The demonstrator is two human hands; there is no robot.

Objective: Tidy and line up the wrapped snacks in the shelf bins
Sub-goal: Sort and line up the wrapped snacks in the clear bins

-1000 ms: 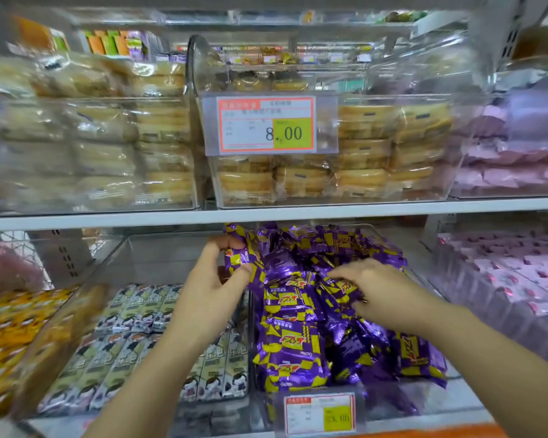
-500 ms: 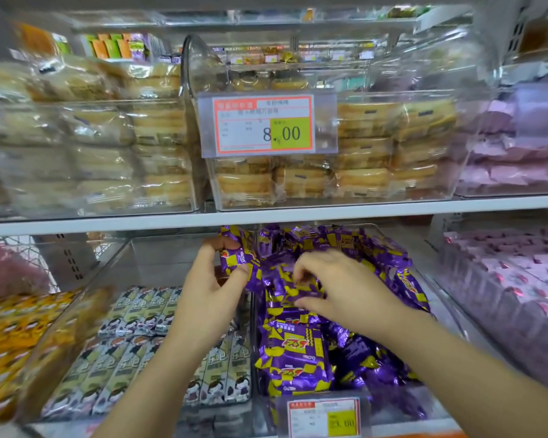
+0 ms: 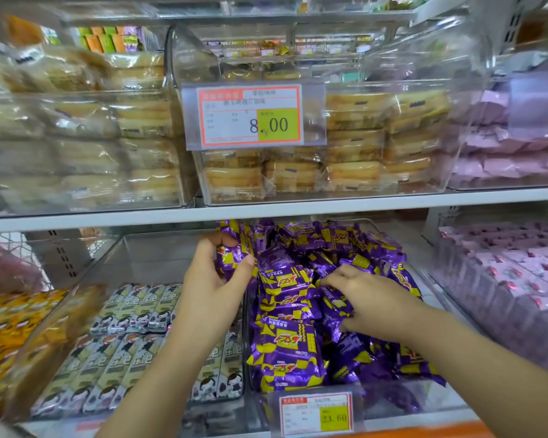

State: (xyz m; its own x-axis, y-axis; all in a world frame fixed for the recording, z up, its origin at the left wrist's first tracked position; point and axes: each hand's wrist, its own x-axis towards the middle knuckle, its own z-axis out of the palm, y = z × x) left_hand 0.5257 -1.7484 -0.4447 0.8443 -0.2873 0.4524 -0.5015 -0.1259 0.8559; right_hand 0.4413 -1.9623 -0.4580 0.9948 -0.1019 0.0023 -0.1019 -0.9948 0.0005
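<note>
We see purple-and-yellow wrapped snacks (image 3: 285, 358) heaped in a clear bin (image 3: 402, 403) on the lower shelf: an overlapping column runs down the left side, a jumbled pile fills the right and rear, and one packet (image 3: 234, 256) stands pinched in the left hand (image 3: 212, 289).

The right hand (image 3: 372, 300) is drawing back rightward from the purple pack (image 3: 233, 256) gripped by the left hand (image 3: 212, 286), coming to rest lower than that pack.

Just two bare arms here, left arm (image 3: 159, 374) lower middle, right arm (image 3: 487, 368) lower right, with bare left hand (image 3: 214, 289) and right hand (image 3: 370, 301), thumbnail short.
</note>
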